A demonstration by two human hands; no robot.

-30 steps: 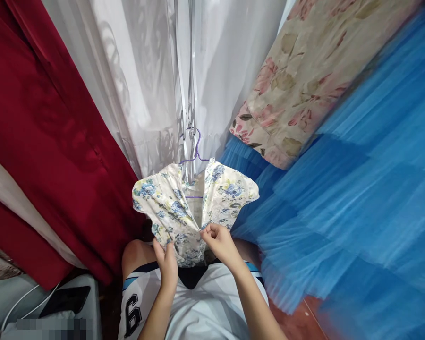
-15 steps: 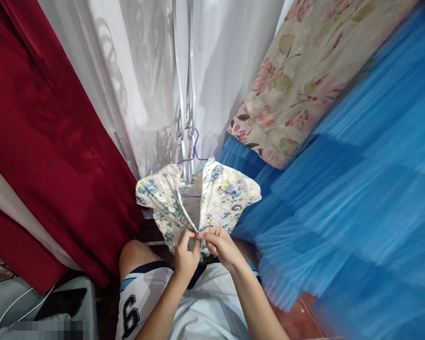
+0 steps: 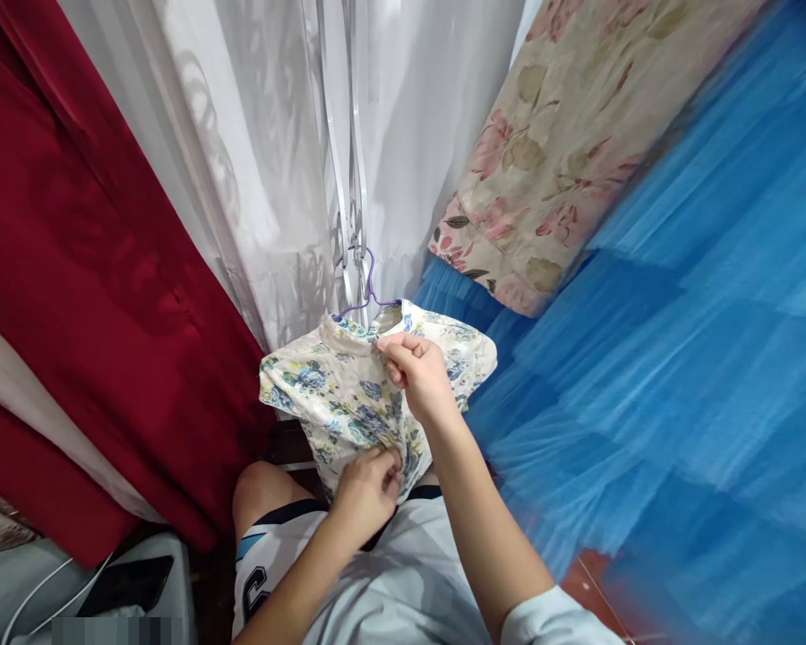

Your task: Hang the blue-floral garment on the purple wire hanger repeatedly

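Observation:
A white blouse (image 3: 349,381) with blue and yellow flowers hangs in front of me on a purple hanger (image 3: 371,288). Its zipped opening is drawn together up to the neckline. High on that opening, my right hand (image 3: 413,363) pinches the zipper pull, which is mostly hidden by the fingertips. Lower down, my left hand (image 3: 369,488) has its fingers closed on the blouse fabric near the bottom of the zipper. The blouse's lower end is hidden behind my left hand and lap.
White straps (image 3: 355,188) run down to the hanger before a white curtain (image 3: 261,134). A red curtain (image 3: 107,269) hangs at left, floral cloth (image 3: 551,170) and blue tulle (image 3: 678,358) at right. A phone (image 3: 131,582) lies on a grey plastic surface (image 3: 181,591) at lower left.
My right hand has moved up along the blouse to the neckline, and the V-shaped opening has closed. My left hand has shifted slightly down and now holds the fabric below.

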